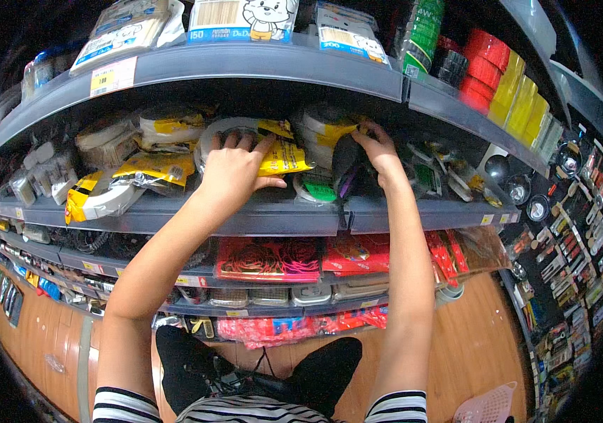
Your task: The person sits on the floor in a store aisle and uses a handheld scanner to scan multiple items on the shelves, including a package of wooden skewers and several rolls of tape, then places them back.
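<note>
My left hand [235, 166] lies over a white roll in clear and yellow wrapping [283, 153], fingers curled across its top and thumb along its front. At the right, my right hand [378, 145] reaches to the yellow-wrapped end of stacked white rolls [317, 132]. Its fingertips are partly hidden there, beside a black item [349, 158] with a purple edge. Below the left thumb's side sits a round pack with a green label [318, 189]. More white rolls in yellow wrappers [103, 201] lie to the left, one jutting over the shelf lip.
Above is a shelf edge [259, 61] carrying packs of wooden sticks [217, 18], a green spray can [423, 37] and red tape rolls [486, 66]. Lower shelves hold red packages [267, 259] and lidded boxes [309, 293]. A pink basket [486, 407] stands on the wooden floor.
</note>
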### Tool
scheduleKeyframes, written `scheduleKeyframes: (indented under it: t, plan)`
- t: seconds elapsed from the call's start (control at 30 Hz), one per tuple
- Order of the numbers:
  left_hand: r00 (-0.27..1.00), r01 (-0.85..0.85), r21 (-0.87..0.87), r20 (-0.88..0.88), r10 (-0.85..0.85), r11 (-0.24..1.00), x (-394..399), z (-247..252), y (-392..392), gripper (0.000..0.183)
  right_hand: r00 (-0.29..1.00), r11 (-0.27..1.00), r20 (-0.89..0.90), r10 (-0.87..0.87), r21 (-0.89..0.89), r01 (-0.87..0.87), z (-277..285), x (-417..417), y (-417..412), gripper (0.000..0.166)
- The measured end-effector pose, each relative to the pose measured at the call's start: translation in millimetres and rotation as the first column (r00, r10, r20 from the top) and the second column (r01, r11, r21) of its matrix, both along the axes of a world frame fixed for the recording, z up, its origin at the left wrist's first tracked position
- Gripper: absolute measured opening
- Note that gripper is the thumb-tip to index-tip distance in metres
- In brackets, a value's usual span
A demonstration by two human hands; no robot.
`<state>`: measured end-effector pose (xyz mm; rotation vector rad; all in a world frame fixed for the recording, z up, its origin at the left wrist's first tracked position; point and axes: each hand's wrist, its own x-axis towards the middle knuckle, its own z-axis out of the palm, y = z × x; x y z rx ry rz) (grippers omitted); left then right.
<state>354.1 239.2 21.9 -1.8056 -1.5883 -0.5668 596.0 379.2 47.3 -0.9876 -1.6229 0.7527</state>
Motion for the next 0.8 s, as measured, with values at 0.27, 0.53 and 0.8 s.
scheduleKeyframes:
  t: [0.27,0.53,0.8]
  plan:
    - [0.997,0.069,0.068,0.016,-0.070,0.995,-5.3,-0.1,-3.8,0.092,0.846,0.965,-0.519,0.121,0.262,0.023,5.9,10.0,-6.1,0.014]
    - [0.624,0.687,0.287,0.236,-0.745,0.667,29.3,3.4,-51.0,0.075,0.758,0.893,-0.596,0.266,0.448,0.039,-28.1,86.3,-123.1,0.011]
    - [-0.435,0.836,0.542,0.564,0.702,0.084,68.5,-88.7,-116.7,0.113,0.766,0.745,-0.228,0.601,0.508,-0.433,-132.2,135.3,-249.6,0.026]
